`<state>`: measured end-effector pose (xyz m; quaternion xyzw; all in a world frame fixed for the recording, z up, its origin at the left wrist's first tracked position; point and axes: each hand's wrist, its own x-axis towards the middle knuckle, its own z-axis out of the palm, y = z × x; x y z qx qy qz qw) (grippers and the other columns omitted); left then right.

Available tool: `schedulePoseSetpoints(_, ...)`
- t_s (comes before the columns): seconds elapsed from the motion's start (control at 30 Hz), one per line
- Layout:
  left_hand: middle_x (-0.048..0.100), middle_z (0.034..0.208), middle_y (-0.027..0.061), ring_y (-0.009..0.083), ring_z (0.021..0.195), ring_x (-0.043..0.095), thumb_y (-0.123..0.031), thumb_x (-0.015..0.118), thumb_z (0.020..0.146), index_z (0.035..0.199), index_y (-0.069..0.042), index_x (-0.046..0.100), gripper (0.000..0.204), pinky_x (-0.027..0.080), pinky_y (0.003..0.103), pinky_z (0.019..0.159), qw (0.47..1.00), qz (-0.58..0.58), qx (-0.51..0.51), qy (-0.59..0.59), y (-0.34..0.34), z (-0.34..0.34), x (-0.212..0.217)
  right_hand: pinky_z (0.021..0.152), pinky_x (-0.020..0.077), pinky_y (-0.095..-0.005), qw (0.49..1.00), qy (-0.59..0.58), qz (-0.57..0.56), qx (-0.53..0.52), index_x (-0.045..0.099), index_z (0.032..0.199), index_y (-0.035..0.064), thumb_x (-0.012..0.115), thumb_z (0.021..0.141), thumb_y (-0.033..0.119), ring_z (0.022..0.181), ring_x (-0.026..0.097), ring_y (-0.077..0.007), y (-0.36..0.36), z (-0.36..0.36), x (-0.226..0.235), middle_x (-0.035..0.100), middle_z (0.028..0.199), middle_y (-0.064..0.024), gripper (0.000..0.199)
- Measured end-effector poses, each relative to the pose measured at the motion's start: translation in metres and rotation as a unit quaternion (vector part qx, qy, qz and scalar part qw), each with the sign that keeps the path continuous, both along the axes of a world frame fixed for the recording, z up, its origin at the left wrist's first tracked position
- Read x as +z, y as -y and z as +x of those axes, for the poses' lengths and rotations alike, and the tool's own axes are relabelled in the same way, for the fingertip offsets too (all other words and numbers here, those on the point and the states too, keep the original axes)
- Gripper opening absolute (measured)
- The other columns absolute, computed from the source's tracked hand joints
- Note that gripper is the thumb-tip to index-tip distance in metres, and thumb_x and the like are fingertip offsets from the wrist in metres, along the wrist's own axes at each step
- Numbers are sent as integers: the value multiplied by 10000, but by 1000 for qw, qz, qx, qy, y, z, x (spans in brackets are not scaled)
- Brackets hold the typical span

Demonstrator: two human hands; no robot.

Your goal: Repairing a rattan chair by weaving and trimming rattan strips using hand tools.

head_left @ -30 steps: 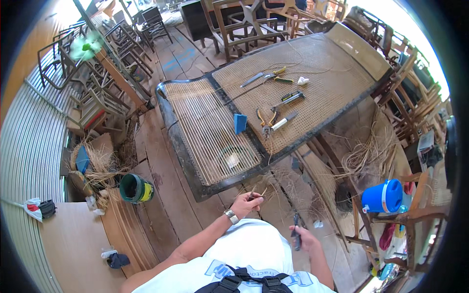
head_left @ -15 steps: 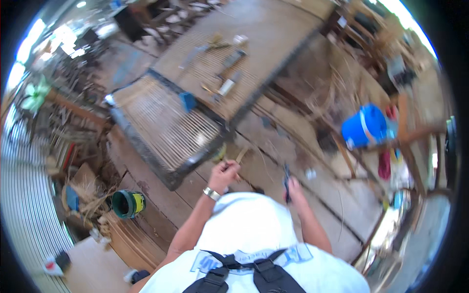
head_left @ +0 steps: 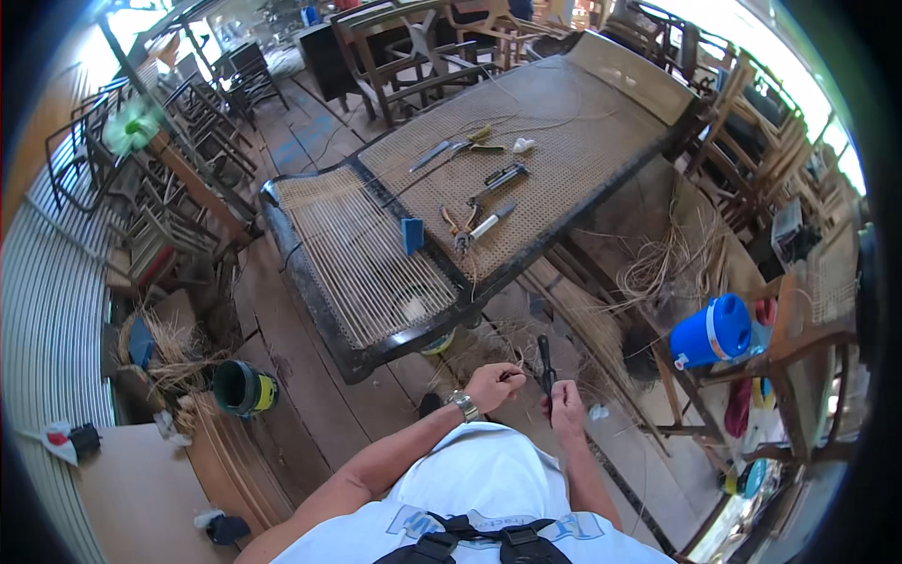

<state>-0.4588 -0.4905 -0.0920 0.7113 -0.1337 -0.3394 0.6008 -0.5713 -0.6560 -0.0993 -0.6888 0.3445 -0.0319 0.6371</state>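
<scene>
Holds both forearms (head_left: 399,451) out in front, curling the left hand (head_left: 493,386) near the closed right hand (head_left: 566,410).

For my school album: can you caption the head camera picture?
Right hand grips a dark tool beside the left hand, near a framed cane panel.

Dark tool (head_left: 545,355) — in right fingers (head_left: 561,396)

Blue cooler (head_left: 697,336), dark green bucket (head_left: 257,387)
</scene>
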Motion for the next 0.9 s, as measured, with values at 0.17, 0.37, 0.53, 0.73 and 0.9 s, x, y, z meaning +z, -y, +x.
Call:
schedulePoseSetpoints(0.17,653,719,166,252,631,645,-200,642,876,902,-52,690,158,496,373,603,953,134,-32,270,9,8,-3,489,427,-262,992,35,23,122,511,919,72,458,1029,217,557,514,-87,-4,28,0,563,696,-17,189)
schedulePoseSetpoints(0.37,686,743,128,214,655,664,-223,639,887,860,-34,686,197,501,345,600,975,95,27,201,3,10,11,550,453,-234,980,25,122,156,509,948,86,412,1050,244,624,533,-74,-15,43,19,573,753,-16,211)
schedulePoseSetpoints(0.53,676,702,114,189,618,648,-236,613,913,913,-34,680,213,495,335,596,962,131,24,238,1,10,-4,499,438,-245,969,51,153,188,502,929,85,494,1025,239,551,514,-79,-15,46,-2,576,697,-8,182)
schedulePoseSetpoints(0.73,666,745,131,203,644,637,-204,593,925,930,-37,669,183,498,338,622,988,83,-47,120,-11,-1,8,482,454,-257,979,23,17,201,526,918,76,499,1017,210,535,543,-82,-13,26,14,580,668,-21,168)
schedulePoseSetpoints(0.9,665,784,75,143,714,631,-127,591,897,887,-47,671,113,501,306,640,986,4,-34,164,7,8,-23,455,440,-285,971,67,-107,202,549,906,55,495,986,117,508,549,-94,-13,29,9,561,612,-33,115)
